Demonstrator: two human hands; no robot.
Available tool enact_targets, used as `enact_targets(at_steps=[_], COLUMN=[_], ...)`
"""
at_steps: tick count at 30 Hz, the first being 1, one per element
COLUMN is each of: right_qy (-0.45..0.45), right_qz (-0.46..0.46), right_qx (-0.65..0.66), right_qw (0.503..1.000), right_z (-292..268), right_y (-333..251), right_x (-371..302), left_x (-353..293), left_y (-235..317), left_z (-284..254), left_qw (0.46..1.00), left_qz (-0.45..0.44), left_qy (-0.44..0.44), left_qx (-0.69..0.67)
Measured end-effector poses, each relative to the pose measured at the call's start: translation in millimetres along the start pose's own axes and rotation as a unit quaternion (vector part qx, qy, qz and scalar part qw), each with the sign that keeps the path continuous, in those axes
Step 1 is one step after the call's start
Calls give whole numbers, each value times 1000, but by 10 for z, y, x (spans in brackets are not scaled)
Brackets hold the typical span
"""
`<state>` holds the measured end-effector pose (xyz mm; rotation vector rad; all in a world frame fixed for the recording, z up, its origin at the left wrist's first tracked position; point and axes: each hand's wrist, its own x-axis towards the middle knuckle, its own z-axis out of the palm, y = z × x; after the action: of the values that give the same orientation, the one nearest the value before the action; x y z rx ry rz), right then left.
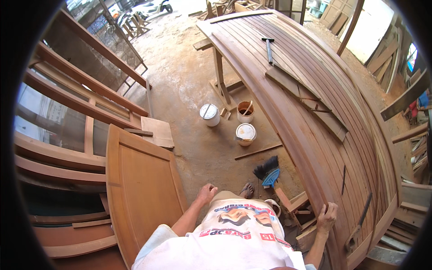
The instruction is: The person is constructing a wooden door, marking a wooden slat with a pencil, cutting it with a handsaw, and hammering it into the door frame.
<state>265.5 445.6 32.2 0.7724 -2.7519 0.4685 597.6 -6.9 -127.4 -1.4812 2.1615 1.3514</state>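
- At right, right hand (327,215) grips the slatted door's (315,112) edge, fingers curled over it.
- Left hand (206,194) hangs loosely closed, holding nothing.
- Judged step: steadying the door; next needs both hands.

I see a big panel (315,112) of reddish-brown wood strips, smooth and faintly sheened. The door (144,189) beside me is paler matt wood. The floor (189,81) looks like rough, dusty concrete. Pails (209,114) seem plastic; my shirt (234,238) is cloth.

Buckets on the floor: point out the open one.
The brown bucket with a stick standing in it, farthest from the person; the two white-topped buckets are lidded.
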Motion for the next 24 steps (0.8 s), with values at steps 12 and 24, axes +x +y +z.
enact_targets(at_steps=[12,24], right_qy=[0,51], right_qz=[92,82], right_qx=[11,36], right_qw=[996,995], right_z=[191,453], right_y=[-979,-2745], right_x=[440,1357], left_x=[1424,1718], left_y=[2165,4023], left_z=[-753,-1582], left_qw=[900,608], left_qz=[435,782], left_qy=[-26,-111], left_qx=[-11,81])
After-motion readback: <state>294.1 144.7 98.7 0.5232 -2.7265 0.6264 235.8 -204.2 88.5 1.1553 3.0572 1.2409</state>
